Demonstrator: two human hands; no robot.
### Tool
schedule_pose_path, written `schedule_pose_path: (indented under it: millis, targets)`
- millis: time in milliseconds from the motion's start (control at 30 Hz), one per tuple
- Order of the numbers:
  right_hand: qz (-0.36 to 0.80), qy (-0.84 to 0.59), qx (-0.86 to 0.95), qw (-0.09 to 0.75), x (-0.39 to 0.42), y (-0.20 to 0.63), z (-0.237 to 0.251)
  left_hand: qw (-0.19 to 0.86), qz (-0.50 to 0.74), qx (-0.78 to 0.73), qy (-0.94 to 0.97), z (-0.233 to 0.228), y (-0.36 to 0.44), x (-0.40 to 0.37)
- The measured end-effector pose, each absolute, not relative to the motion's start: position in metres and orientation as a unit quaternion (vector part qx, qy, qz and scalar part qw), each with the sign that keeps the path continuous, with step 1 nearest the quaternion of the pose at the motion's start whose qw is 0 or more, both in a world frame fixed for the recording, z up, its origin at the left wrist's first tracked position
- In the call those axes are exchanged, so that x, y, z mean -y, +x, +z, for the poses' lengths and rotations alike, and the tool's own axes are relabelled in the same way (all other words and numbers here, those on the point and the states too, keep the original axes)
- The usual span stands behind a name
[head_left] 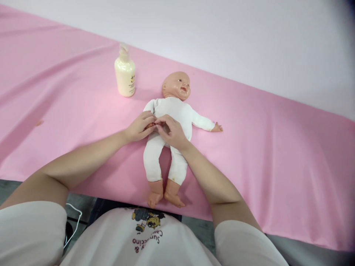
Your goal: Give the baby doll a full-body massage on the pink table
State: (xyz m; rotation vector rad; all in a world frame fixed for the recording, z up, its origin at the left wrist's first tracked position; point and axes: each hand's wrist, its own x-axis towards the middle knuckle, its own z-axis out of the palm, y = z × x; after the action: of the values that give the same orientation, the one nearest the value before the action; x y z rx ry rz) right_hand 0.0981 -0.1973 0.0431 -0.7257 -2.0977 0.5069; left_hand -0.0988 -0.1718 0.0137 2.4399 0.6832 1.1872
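**A:** From the head camera, the baby doll (169, 122) lay face-up on the pink cloth (263, 147) over the counter, feet toward the person, so its middle sat in easy reach.

**B:** And both hands met at its waist. The left hand (139, 126) had curled fingers pinching the doll's small hand; the right hand (172, 130) rested half-closed on the white bodysuit, steadying it.

**A:** The lotion pump bottle (125, 74) stood upright near the doll's head, well clear of the hands.
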Motion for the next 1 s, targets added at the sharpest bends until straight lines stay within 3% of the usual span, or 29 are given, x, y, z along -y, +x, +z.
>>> schedule_pose_path:
  millis: [233,400,667,1000]
  targets:
    - [0.213,-0.304,0.835,0.407,0.198,0.098,0.042,0.166,0.426,-0.256,0.852,0.014,-0.098,0.173]
    - [0.219,-0.309,0.847,0.373,0.197,0.097,0.043,0.134,0.396,-0.366,0.831,0.018,-0.114,0.155]
    - [0.214,-0.316,0.854,0.353,0.195,0.096,0.043,0.076,0.48,-0.485,0.727,0.011,-0.168,0.105]
    - [0.226,-0.341,0.846,0.342,0.193,0.093,0.042,0.084,0.385,-0.602,0.694,0.007,-0.201,0.091]
